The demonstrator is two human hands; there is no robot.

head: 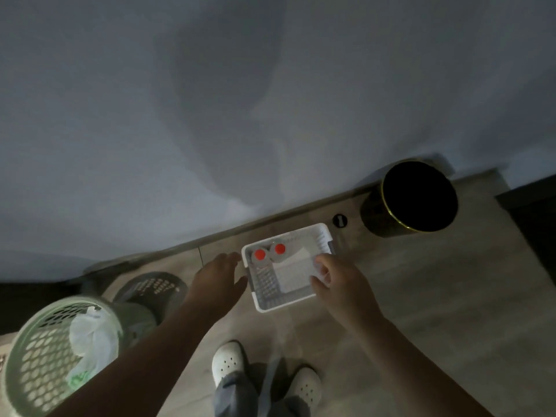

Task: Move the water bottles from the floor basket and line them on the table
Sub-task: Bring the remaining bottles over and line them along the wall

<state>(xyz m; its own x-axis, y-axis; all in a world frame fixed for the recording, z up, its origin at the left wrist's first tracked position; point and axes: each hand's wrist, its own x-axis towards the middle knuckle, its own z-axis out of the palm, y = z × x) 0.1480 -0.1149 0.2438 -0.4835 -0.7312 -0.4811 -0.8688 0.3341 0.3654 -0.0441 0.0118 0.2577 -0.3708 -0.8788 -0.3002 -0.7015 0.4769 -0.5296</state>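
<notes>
A white slatted basket (272, 305) stands on the wooden floor close to the wall. Two clear water bottles with red caps (260, 254) (279, 248) stand upright in its far left corner. My left hand (218, 278) is beside the basket's left rim with straight fingers, holding nothing. My right hand (340, 284) is over the basket's right side, its fingers curled round a pale, translucent water bottle (319, 266) that is blurred and mostly hidden by the fingers. No table is in view.
A pale green perforated laundry basket (36, 356) with white cloth in it stands at the lower left, with a grey perforated lid (150, 285) behind it. A dark round bin (412, 197) and a small black disc (340, 220) are by the wall. My feet in white clogs (228, 359) are below.
</notes>
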